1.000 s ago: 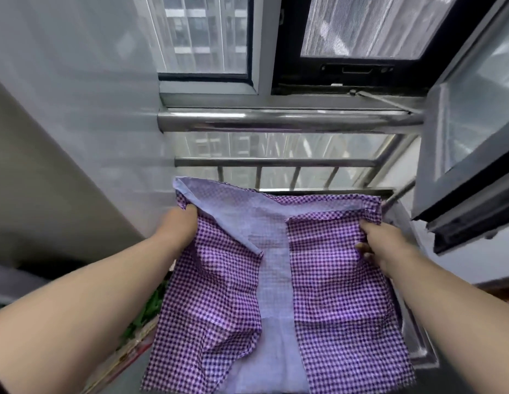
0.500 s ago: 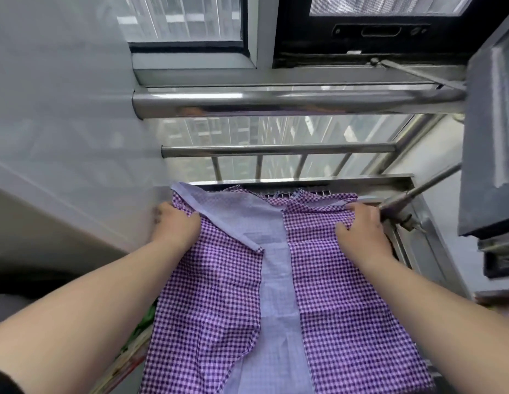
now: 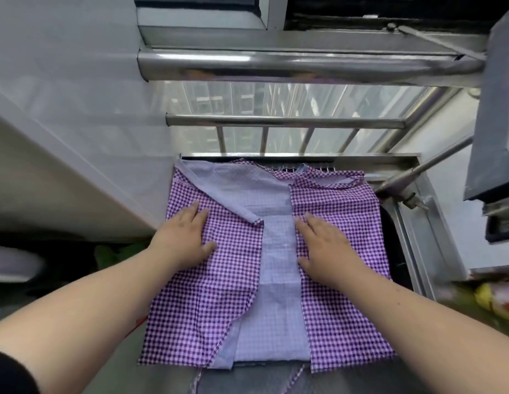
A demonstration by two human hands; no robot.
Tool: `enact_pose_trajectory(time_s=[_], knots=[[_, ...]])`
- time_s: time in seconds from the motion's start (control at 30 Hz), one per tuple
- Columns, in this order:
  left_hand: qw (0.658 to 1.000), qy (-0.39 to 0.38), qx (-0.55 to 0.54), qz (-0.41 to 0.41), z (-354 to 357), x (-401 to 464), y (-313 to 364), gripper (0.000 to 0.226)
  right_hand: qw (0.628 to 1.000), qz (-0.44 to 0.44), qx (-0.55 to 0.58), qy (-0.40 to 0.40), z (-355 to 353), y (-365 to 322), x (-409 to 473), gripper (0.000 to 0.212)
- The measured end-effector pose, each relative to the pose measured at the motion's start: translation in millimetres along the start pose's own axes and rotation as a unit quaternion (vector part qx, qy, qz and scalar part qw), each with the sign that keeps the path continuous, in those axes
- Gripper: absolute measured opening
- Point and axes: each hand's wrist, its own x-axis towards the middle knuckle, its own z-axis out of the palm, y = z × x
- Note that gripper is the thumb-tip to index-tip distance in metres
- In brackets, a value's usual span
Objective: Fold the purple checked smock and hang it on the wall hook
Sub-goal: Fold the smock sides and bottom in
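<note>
Below the window rail (image 3: pixel 304 65), the smock (image 3: pixel 341 294) lies spread on a metal surface (image 3: pixel 412 251) (pale lining showing down the middle). Left hand (image 3: pixel 182 237) and right hand (image 3: pixel 324 245) press flat on it, fingers straight.

Just one cam here, head-mounted, wide-angle, looking forward and steeply down. It sits close over the smock (image 3: pixel 332 280), both forearms reaching in from the bottom corners, with the window rails (image 3: pixel 304 64) across the top of the frame.

hands (image 3: pixel 182 240) on smock (image 3: pixel 341 308), railing (image 3: pixel 284 122) behind
</note>
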Motion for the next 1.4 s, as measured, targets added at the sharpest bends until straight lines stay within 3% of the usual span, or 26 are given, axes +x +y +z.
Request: enact_pose_trajectory(time_s=[0.1, 0.17, 0.23, 0.3, 0.4, 0.57, 0.67, 0.73, 0.83, 0.97, 1.07, 1.2, 1.4], knots=[[0.995, 0.075, -0.028, 0.051, 7.2, -18.7, 0.8, 0.085, 0.994, -0.077, 0.005, 0.071, 5.0, -23.9, -21.7, 0.069], [0.994, 0.080, -0.024, 0.076, 17.8, -37.0, -2.0, 0.081, 0.995, -0.094, -0.018, 0.043, 9.7, -43.8, -36.5, 0.042], [0.995, 0.068, -0.042, 0.064, 30.7, -55.6, -8.2, 0.077, 0.996, -0.081, -0.017, -0.029, 15.9, -60.7, -50.1, 0.037], [0.994, 0.067, -0.078, 0.024, 44.8, -77.0, -14.5, 0.071, 0.993, -0.086, -0.007, -0.079, 25.9, -74.4, -66.2, 0.039], [0.983, 0.072, -0.147, -0.082, 65.9, -104.2, -21.8, 0.072, 0.989, -0.117, -0.006, -0.087, 41.6, -88.1, -88.3, 0.037], [0.942, 0.003, -0.250, -0.222, 90.5, -144.2, -25.5, 0.087, 0.968, -0.251, 0.018, -0.014, 74.3, -112.9, -111.7, 0.017], [0.914, -0.011, -0.305, -0.268, 92.9, -155.2, -24.0, 0.077, 0.945, -0.327, -0.001, 0.009, 90.2, -131.7, -113.1, 0.031], [0.899, -0.029, -0.353, -0.257, 99.1, -155.6, -24.8, 0.053, 0.939, -0.343, -0.026, 0.014, 95.3, -147.2, -113.2, 0.042], [0.901, -0.093, -0.376, -0.193, 101.6, -156.9, -15.9, 0.018, 0.938, -0.340, -0.059, 0.034, 101.6, -164.1, -109.3, 0.041], [0.889, -0.074, -0.413, -0.183, 105.3, -153.8, -17.3, 0.025, 0.941, -0.326, -0.082, 0.044, 105.6, -174.6, -99.5, 0.024], [0.898, -0.082, -0.396, -0.175, 104.2, -153.0, -20.1, 0.038, 0.926, -0.357, -0.116, 0.044, 101.9, -176.2, -101.3, 0.016], [0.897, -0.080, -0.408, -0.149, 96.6, -160.9, -18.0, 0.037, 0.906, -0.398, -0.141, 0.035, 98.5, -162.1, -113.0, 0.010], [0.891, -0.076, -0.420, -0.155, 95.7, -160.6, -21.2, 0.031, 0.889, -0.395, -0.229, 0.034, 91.2, -127.4, -125.1, 0.019]])
